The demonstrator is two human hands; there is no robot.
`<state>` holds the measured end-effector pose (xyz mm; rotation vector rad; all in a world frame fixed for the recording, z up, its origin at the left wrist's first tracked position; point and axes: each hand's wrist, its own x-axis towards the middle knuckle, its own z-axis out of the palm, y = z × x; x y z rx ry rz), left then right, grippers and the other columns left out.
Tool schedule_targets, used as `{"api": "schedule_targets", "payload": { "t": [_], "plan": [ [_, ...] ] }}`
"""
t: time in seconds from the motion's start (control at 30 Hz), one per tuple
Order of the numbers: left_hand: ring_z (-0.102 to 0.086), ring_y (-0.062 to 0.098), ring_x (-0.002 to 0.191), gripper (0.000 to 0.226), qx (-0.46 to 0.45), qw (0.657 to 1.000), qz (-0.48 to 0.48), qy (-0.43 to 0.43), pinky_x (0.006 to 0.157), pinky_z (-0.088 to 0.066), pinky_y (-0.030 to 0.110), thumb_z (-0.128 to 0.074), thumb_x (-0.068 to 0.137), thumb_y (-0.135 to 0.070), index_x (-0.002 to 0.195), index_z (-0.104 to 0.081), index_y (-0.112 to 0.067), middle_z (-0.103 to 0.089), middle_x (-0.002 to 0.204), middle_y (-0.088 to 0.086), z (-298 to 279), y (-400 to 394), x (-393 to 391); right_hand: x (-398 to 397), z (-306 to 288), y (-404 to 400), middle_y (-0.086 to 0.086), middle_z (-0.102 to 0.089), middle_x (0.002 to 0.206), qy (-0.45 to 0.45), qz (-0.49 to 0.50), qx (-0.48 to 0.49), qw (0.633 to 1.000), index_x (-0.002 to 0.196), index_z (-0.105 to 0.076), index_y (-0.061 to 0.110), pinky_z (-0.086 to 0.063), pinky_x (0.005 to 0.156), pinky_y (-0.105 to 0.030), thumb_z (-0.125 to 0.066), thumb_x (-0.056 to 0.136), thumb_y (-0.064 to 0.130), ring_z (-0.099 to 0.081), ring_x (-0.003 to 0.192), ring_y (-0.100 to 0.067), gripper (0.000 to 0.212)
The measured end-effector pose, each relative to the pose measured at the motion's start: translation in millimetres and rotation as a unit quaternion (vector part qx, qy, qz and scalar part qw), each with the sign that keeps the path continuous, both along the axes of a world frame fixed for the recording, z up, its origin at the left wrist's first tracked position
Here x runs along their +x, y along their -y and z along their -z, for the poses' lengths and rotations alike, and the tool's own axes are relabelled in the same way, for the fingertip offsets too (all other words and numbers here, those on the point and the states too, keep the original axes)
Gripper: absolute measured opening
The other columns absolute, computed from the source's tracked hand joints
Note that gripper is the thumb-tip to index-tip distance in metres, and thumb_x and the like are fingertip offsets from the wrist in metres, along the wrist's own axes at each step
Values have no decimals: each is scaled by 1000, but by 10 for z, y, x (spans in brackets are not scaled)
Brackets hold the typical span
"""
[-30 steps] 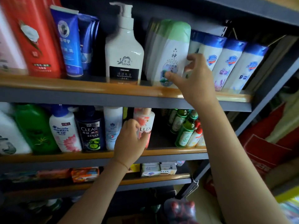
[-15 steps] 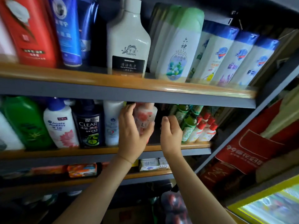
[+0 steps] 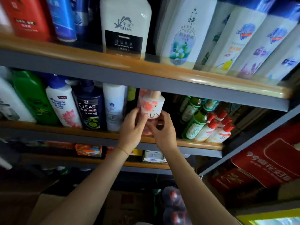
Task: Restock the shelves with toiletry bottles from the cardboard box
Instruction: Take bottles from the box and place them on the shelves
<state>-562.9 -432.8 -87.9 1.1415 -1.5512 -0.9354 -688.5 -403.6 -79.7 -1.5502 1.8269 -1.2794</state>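
Grey shelf (image 3: 146, 78) with wooden lip, crowded bottles, red cartons (image 3: 267, 164) beside

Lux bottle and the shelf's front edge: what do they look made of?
The Lux bottle, which both the left hand and the right hand hold, looks like glossy plastic under a printed pink flower label; soft highlights suggest it. The shelf edge looks like varnished wood or wood-look trim, orange-brown and shiny, over grey painted metal, probably.

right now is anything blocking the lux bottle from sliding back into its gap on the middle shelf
Nothing visible does. Both the left hand and right hand grip the LUX bottle, and the dark gap beside the green bottles looks free, though its depth is shadowed.
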Motion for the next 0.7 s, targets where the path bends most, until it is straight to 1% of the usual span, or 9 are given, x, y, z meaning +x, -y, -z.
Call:
{"api": "schedule_targets", "payload": {
  "t": [0.07, 0.13, 0.23, 0.33, 0.4, 0.47, 0.57, 0.67, 0.7],
  "plan": [
    [-56, -4, 114, 36, 16, 999, 28, 8, 93, -47, 18, -48, 100, -49, 130, -56, -32, -62, 125, -16, 7, -2, -45, -88, 5, -28, 6, -59, 124, -7, 15, -3, 1000, 134, -49, 20, -47, 91, -26, -73, 85, 35, -56, 111, -9, 57],
    [-58, -1, 115, 39, 29, 998, 52, 22, 94, -49, 25, -51, 97, -54, 131, -55, -36, -63, 126, -17, 31, 0, -129, -180, 13, -78, 6, -59, 122, -10, 31, -8, 999, 135, -48, 20, -47, 89, -24, -73, 86, 34, -54, 109, -8, 57],
    [-59, 4, 115, 44, 39, 995, 71, 52, 93, -49, 26, -52, 95, -56, 133, -55, -34, -63, 128, -14, 25, -12, -301, -308, 22, -185, 11, -51, 113, -12, 53, -14, 998, 137, -46, 20, -41, 78, -6, -70, 89, 32, -44, 94, 4, 55],
    [-58, 3, 115, 44, 55, 994, 91, 38, 92, -46, 22, -54, 95, -52, 133, -56, -29, -64, 125, -15, -7, -49, -491, -426, 53, -304, 6, -48, 122, -26, 77, -22, 996, 141, -43, 19, -37, 72, -7, -65, 92, 29, -44, 96, 0, 55],
    [-57, 0, 114, 45, 66, 991, 112, 31, 92, -47, 20, -54, 95, -50, 135, -54, -28, -62, 125, -16, -30, -76, -597, -469, 92, -404, -2, -46, 131, -22, 77, -38, 996, 143, -40, 15, -38, 74, 1, -63, 92, 19, -45, 99, 0, 56],
    [-58, -1, 114, 45, 71, 990, 123, 27, 96, -49, 25, -54, 95, -51, 135, -54, -29, -63, 125, -16, -26, -80, -681, -501, 125, -494, -3, -43, 135, -25, 73, -47, 996, 145, -36, 13, -31, 80, 7, -60, 92, 11, -38, 105, 5, 58],
    [-60, -1, 110, 38, 68, 989, 130, 31, 95, -52, 30, -54, 96, -50, 129, -55, -32, -65, 119, -18, -32, -87, -736, -547, 120, -566, -1, -40, 136, -15, 69, -43, 997, 147, -34, 12, -30, 85, 3, -57, 92, 7, -31, 108, 10, 59],
    [-59, -8, 104, 30, 66, 988, 136, 37, 89, -49, 20, -53, 98, -46, 124, -56, -33, -64, 112, -21, -70, -115, -739, -556, 116, -586, 2, -42, 130, -7, 76, -42, 996, 144, -38, 12, -33, 85, -10, -55, 93, 7, -37, 107, 5, 55],
    [-59, -9, 102, 24, 47, 992, 111, 38, 87, -47, 17, -54, 99, -41, 120, -58, -32, -63, 109, -22, -63, -124, -723, -550, 117, -586, 1, -45, 126, -9, 85, -53, 995, 139, -42, 11, -36, 84, -13, -55, 92, 7, -41, 106, 0, 49]
  ]
}}
